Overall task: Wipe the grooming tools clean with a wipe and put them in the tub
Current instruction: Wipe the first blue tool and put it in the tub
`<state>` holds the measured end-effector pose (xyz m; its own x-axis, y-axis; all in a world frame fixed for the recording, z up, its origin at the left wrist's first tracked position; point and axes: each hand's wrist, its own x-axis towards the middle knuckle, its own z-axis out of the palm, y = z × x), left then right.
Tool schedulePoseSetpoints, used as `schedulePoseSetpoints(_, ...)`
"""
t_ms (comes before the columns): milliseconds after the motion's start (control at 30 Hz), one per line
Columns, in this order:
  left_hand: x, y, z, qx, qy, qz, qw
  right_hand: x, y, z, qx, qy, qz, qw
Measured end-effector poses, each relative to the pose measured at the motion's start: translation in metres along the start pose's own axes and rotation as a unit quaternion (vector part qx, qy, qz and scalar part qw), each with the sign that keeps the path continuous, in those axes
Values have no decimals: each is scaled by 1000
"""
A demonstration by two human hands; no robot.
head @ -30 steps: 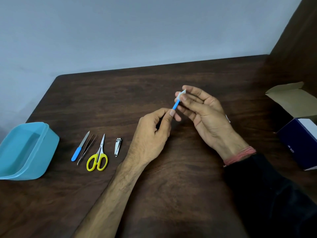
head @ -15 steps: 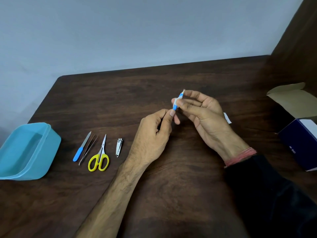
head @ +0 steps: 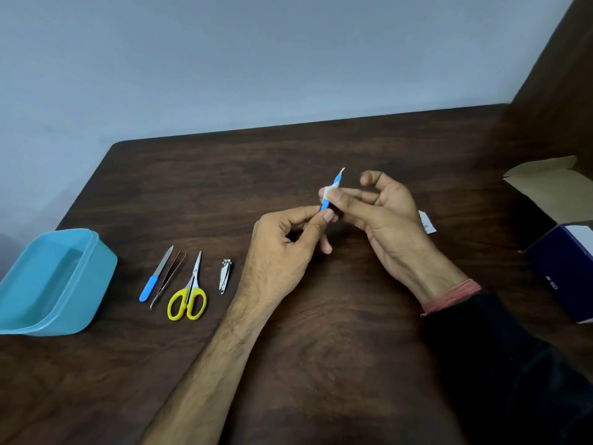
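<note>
Held above the dark wooden table (head: 321, 364): blue-handled tool (head: 330, 195), lower end pinched by left hand (head: 282, 252), shaft wrapped in white wipe (head: 328, 191) pinched by right hand (head: 385, 216); nail file (head: 155, 274), tweezers (head: 168, 279), yellow scissors (head: 189, 293), nail clipper (head: 225, 276) lying beside teal tub (head: 93, 284) far left; open box (head: 558, 252) right

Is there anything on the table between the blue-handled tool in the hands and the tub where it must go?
Yes. A nail file, tweezers, yellow-handled scissors and a nail clipper lie between the blue-handled tool and the turquoise plastic tub.
</note>
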<state>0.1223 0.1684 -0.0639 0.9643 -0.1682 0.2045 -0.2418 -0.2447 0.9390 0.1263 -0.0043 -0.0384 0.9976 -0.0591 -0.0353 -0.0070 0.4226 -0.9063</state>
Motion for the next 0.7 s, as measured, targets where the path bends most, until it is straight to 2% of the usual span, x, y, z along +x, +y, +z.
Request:
schedulePoseSetpoints(100, 0, -1, 1, -5, 3, 9, 1000, 0, -2, -3, 44, 26, -5, 999)
schedulePoseSetpoints(267, 1, -5, 0, -6, 21, 13, 1000, -1, -1, 0, -14, 8, -7, 1000)
schedulePoseSetpoints(400, 1, -5, 2, 2, 23, 19, 1000, 0, -3, -4, 54, 40, -16, 998)
schedulePoseSetpoints(567, 1, -6, 0, 2, 40, 15, 999, -1, 0, 1, -36, 0, -13, 999)
schedulePoseSetpoints(700, 0, -4, 2, 0, 30, 15, 999, 0, -1, -3, 40, 29, -23, 999)
